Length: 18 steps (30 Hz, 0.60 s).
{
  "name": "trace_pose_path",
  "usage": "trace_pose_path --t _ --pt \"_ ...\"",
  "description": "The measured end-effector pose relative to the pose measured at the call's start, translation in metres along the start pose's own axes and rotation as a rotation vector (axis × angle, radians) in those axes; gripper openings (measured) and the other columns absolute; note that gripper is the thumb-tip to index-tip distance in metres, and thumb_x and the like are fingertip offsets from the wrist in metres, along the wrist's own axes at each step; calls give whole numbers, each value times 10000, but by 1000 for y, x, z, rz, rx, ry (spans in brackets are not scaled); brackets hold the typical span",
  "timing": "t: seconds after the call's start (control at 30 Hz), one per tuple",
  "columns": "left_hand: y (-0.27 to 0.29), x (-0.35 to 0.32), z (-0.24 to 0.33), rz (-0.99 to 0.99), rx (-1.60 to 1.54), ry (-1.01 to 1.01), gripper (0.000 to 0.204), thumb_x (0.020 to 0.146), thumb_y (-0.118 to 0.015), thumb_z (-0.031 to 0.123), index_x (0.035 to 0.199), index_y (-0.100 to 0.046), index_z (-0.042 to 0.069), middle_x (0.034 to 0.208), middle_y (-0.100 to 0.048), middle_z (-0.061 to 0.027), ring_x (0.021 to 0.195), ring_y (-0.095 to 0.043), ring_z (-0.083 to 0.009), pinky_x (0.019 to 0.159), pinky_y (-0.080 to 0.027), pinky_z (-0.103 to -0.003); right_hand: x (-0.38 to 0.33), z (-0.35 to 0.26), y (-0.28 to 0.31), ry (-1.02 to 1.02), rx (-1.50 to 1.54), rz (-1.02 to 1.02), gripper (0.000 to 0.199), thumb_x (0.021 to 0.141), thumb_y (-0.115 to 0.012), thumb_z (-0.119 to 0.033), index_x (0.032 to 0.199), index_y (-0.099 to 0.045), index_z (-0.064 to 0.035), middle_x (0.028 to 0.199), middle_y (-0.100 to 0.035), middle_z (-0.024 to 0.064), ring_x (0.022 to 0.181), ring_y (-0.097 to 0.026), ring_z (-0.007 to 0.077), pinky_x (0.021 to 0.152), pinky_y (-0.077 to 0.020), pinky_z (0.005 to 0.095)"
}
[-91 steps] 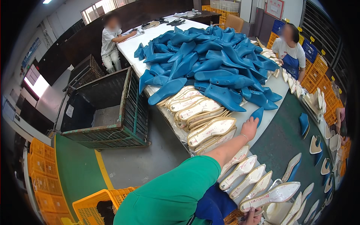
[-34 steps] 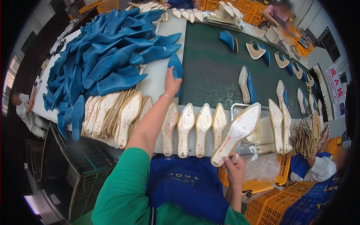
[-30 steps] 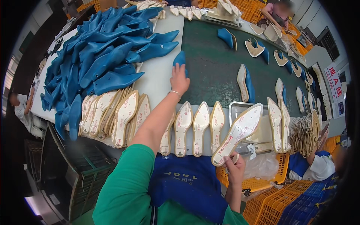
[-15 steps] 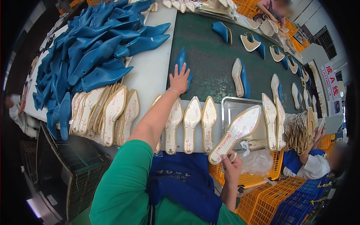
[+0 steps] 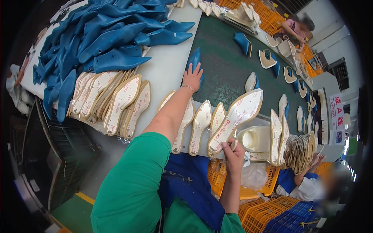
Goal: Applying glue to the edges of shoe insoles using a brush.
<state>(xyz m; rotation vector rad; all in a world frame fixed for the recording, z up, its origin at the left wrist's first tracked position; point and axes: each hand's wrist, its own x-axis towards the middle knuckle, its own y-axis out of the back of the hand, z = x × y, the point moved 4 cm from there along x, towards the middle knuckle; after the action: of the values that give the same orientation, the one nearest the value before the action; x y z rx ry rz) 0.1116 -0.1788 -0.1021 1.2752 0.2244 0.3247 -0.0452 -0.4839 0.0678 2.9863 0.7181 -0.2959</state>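
A blue shoe last [image 5: 194, 56] lies at the near left edge of the green conveyor belt [image 5: 221, 83]. My left hand [image 5: 192, 77] rests over it, fingers spread and stretched forward. In my right hand [image 5: 234, 156] is a pale insole [image 5: 237, 118] with red print and a tan rim, gripped at its heel end and tilted with the toe up to the right. A small pale piece shows by those fingers; I cannot make out what it is. Behind the held insole, a row of similar insoles [image 5: 200, 128] stands along the table's near edge, partly covered.
A large heap of blue lasts [image 5: 105, 39] fills the left table, with stacked insoles [image 5: 122, 103] before it. A white container [image 5: 258, 138] stands to the right. Yellow crates [image 5: 254, 211] sit below. Lasts with insoles line the belt. Other people work at the right.
The whole view has shifted. My right hand has brought the insole left and up, across the row of standing insoles. My left hand stays over the blue last.
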Motion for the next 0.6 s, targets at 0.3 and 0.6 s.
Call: trace_pose_path --t 0.3,0.6 --pt "49 -77 -52 356 -470 -196 495 957 -533 218 1424 -441 82 1498 -397 -178 1383 -364 -387 1099 -349 -480 118 21 -33 115 -228 -51 127 889 -654 -124 960 -688 -24 685 -534 -85 578 -382 -3 511 -272 201" --pt "97 -305 -65 380 -749 20 375 920 -527 64 1287 -557 -6 1347 -538 -212 1249 -519 -365 1046 -415 -409 289 53 -113 211 -824 -52 223 772 -704 -204 851 -673 2 809 -689 171 751 -676 322 703 -512 424"
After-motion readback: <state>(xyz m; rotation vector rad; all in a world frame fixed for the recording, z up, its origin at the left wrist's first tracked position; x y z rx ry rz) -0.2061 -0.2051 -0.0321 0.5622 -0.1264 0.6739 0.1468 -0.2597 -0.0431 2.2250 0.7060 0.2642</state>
